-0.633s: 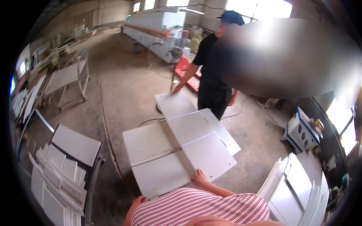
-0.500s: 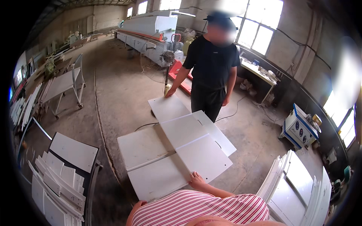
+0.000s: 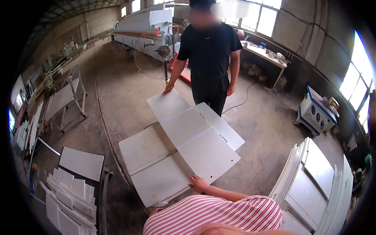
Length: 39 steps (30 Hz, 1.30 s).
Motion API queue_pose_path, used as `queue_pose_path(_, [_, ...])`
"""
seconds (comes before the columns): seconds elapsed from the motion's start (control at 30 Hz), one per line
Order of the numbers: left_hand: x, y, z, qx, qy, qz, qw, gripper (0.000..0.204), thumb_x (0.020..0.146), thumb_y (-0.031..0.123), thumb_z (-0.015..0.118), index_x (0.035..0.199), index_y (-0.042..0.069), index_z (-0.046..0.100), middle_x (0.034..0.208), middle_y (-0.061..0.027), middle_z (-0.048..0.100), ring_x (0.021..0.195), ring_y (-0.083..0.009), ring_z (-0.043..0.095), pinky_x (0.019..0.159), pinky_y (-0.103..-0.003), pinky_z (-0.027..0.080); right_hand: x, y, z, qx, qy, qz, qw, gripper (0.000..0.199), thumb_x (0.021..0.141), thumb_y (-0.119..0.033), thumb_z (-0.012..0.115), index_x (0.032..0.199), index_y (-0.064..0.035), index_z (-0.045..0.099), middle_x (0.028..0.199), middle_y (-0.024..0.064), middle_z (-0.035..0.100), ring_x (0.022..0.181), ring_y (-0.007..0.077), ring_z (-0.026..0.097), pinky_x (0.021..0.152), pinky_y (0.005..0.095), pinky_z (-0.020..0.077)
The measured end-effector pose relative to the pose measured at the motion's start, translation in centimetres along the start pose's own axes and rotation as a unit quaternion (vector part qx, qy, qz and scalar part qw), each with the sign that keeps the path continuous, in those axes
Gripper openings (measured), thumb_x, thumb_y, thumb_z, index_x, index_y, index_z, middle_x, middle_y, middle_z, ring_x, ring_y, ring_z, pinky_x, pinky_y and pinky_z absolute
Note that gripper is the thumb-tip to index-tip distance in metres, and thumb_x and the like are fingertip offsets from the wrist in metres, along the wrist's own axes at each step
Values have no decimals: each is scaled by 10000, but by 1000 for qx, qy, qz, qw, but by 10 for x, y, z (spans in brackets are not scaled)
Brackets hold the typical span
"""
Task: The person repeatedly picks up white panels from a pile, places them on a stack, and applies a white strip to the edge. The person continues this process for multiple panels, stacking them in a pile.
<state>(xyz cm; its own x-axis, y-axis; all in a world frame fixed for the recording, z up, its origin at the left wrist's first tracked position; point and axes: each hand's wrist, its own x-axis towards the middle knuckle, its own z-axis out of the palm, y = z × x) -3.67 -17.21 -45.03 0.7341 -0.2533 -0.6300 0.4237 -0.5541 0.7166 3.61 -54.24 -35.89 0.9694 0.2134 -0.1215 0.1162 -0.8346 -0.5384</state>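
A long white panel [image 3: 205,154], with two dark holes near its close end, lies slantwise over other white boards. My right hand [image 3: 199,184] is closed on its near left edge. My left hand [image 3: 156,211] is low by the near corner of the lower white board [image 3: 160,180]; my striped shirt covers most of it, and its fingers cannot be made out. Another white panel [image 3: 223,133], with slots along it, lies at the long panel's right side. At the far end, a co-worker's hand [image 3: 169,89] rests on the long panel's edge.
A co-worker in black [image 3: 211,58] stands beyond the boards. White panels are stacked at the right [image 3: 309,188] and the lower left [image 3: 74,196]. Behind are a wheeled metal cart [image 3: 70,98], a fan [image 3: 162,51], a blue-and-white machine [image 3: 315,111] and a workbench [image 3: 266,55].
My view has shifted, so the co-worker stands higher and further left in it. My left hand shows less beside my shirt. My right hand stays at the long panel's near edge.
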Motion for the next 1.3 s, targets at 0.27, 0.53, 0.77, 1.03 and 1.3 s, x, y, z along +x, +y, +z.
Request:
queue_pose_path(0.27, [-33,-31,37,-41,55,-21,997,386,828,239,660,1142,36,565,1034,-124,650,961,-189,609,857,-314,472,4,-28,-9,22,2,-120,993,453,865,-198,577,1269,-35,451,1267,157,496,1172,334,465,986,409,395])
queue_pose_path(0.53, [-130,-40,50,-46,157,-19,986,375,846,265,620,1144,44,563,1030,-129,646,957,-233,609,848,-338,471,10,-50,67,-12,-51,-335,941,360,835,-156,563,1162,-7,542,1221,161,538,1153,333,489,957,423,419])
queue_pose_path(0.77, [-191,-66,66,-104,270,-57,956,314,860,261,592,1069,27,602,989,-153,647,916,-260,633,799,-348,487,-36,-117,50,112,-112,-272,949,303,810,-76,599,1103,-13,556,1029,197,592,961,401,552,826,451,466])
queue_pose_path(1.03, [-300,-181,95,-254,274,-124,919,294,870,230,591,1081,25,595,955,-109,643,859,-192,615,774,-313,482,-85,-173,140,73,-280,-181,940,288,833,-141,567,1102,-37,565,1051,197,600,1002,384,558,832,442,466])
queue_pose_path(1.3, [-382,-269,81,-403,285,-102,864,270,918,219,567,1083,5,566,896,-33,603,786,-117,539,723,-277,456,-96,-259,184,72,-332,-156,928,275,846,-180,559,1085,-44,575,1038,200,606,953,402,580,815,456,469])
